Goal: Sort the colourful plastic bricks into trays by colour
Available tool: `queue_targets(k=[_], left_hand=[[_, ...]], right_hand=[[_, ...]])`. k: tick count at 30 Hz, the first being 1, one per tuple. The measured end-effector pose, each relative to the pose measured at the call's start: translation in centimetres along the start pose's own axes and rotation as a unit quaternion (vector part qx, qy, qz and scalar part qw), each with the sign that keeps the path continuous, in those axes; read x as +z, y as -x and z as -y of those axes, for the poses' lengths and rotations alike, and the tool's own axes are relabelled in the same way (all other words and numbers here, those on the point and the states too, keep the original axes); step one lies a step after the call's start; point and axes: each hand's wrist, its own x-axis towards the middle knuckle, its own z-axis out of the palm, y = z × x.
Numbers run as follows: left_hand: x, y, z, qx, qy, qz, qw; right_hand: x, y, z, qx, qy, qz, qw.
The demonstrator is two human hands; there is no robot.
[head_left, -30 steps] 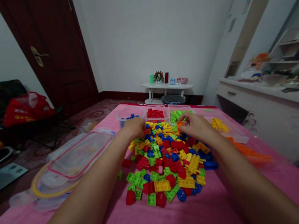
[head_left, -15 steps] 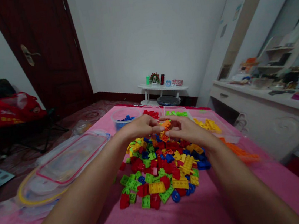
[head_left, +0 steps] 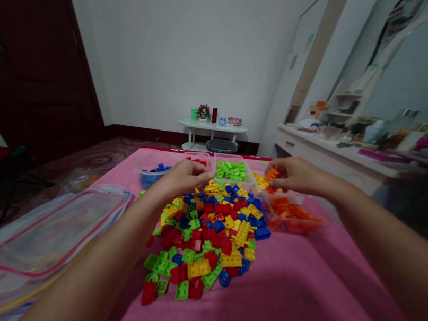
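My right hand is closed on orange building bricks, above the clear box of orange bricks on the right. Over the far left part of the mixed brick pile hovers my left hand, its fingers drawn together. Whether a brick is between those fingers is hidden. Red, green, yellow and blue bricks make up most of the pile. Behind it stand a round tub of blue bricks, a box of red bricks and a box of green bricks. Yellow bricks lie partly behind my right hand.
Clear lids with coloured rims lie stacked on the left of the pink-covered table. A low white stand with small ornaments is by the far wall. To the right is a cluttered white dresser.
My hands have moved apart. The right one has carried the orange bricks rightward from the pile to the orange box, while the left stays over the pile. The view has turned right.
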Motion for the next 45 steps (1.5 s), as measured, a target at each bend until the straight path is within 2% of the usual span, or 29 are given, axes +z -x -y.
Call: queue_targets(k=[2,4,7,9,12,17,22,27,30,33,38,42,45], left_hand=[[0.1,-0.1,0.2,0.005,-0.007,0.003,1.0],[0.2,-0.2,0.3,0.01,-0.021,0.003,1.0],[0.4,-0.3,0.4,0.007,-0.037,0.01,0.999],[0.4,-0.2,0.3,-0.002,-0.056,0.012,0.998],[0.5,0.0,0.4,-0.004,-0.092,0.016,0.996],[0.6,0.0,0.7,0.008,-0.098,0.045,0.994],[0.2,-0.1,0.9,0.008,-0.114,0.035,0.993],[-0.2,-0.4,1.5,0.008,-0.134,-0.015,0.991],[0.0,-0.5,1.6,-0.002,-0.136,-0.027,0.99],[0.1,-0.4,1.5,0.003,-0.135,-0.023,0.991],[-0.1,-0.2,1.1,-0.005,-0.138,-0.022,0.99],[0.0,0.0,0.6,-0.005,-0.136,-0.019,0.991],[0.3,0.0,0.4,0.01,-0.139,-0.007,0.99]], right_hand=[[-1.0,1.1,-3.1,0.057,0.134,0.021,0.989],[-1.5,2.1,-5.3,0.097,0.212,0.019,0.972],[-1.0,2.7,-5.6,0.097,0.207,0.003,0.974],[0.0,2.6,-3.7,0.06,0.153,0.007,0.986],[2.3,1.9,0.5,-0.002,0.08,0.043,0.996],[7.4,-0.8,6.3,-0.073,0.071,0.05,0.993],[11.1,-3.8,9.1,-0.076,0.035,0.028,0.996],[11.6,-3.9,9.9,-0.095,0.007,0.019,0.995],[10.9,-2.9,9.3,-0.09,0.0,0.026,0.996],[9.3,-1.6,7.8,-0.066,0.025,-0.006,0.997],[5.4,1.1,2.7,-0.007,0.075,-0.074,0.994],[2.9,3.1,-2.1,0.082,0.128,-0.048,0.987],[2.5,4.0,-4.2,0.105,0.101,0.0,0.989]])
